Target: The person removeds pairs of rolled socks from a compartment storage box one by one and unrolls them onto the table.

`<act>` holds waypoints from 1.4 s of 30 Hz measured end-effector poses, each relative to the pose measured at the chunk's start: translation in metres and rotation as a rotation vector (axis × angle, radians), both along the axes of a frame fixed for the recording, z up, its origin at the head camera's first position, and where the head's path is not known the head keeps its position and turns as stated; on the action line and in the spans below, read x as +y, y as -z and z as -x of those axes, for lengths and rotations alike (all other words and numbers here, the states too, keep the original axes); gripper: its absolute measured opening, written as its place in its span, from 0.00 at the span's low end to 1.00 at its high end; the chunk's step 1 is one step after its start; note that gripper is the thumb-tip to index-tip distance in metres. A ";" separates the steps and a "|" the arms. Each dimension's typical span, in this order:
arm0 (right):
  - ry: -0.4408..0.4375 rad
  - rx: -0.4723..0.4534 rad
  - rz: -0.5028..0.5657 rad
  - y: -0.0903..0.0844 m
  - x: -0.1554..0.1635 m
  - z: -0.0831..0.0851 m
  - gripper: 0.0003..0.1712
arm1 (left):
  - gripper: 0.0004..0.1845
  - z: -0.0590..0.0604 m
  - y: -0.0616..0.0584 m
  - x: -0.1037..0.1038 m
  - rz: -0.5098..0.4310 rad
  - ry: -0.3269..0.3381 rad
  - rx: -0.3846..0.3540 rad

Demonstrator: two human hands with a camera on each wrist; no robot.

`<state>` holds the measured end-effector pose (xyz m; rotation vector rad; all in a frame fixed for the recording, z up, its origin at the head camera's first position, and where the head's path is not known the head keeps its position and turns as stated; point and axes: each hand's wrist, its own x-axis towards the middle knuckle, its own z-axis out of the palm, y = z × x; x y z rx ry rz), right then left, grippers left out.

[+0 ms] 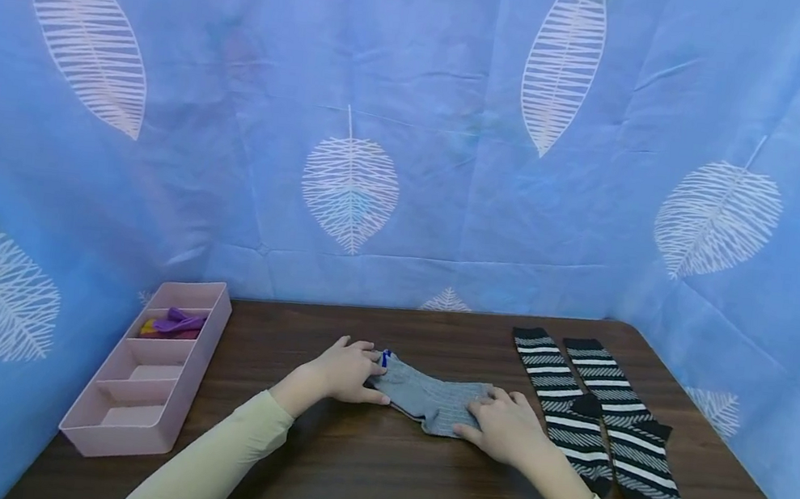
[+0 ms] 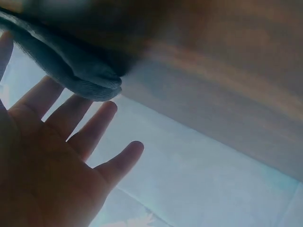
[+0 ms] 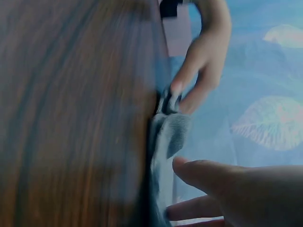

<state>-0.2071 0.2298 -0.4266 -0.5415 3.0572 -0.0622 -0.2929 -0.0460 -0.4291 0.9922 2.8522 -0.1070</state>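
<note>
Flat grey ribbed sock (image 1: pixel 432 400), blue tag at cuff.

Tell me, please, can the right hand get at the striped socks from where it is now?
Probably yes. The right hand rests on the grey sock, and the striped socks lie flat on the table just beside it on its right side, with nothing between them.

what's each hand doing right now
left hand: open, fingers straight, resting on one end of the grey sock.
right hand: open, pressing flat on the sock's other end.
</note>
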 end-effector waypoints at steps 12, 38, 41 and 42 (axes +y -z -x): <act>-0.071 -0.034 -0.103 0.005 0.009 0.032 0.32 | 0.37 -0.060 0.003 -0.009 -0.055 0.140 -0.031; -0.351 -0.216 0.016 -0.003 0.043 0.109 0.38 | 0.37 -0.116 -0.013 0.070 0.058 0.368 -0.066; -0.342 -0.273 0.093 -0.003 0.046 0.115 0.38 | 0.36 -0.114 -0.013 0.086 0.103 0.361 -0.072; -0.340 -0.288 0.117 -0.003 0.047 0.117 0.38 | 0.35 -0.112 -0.013 0.091 0.110 0.358 -0.079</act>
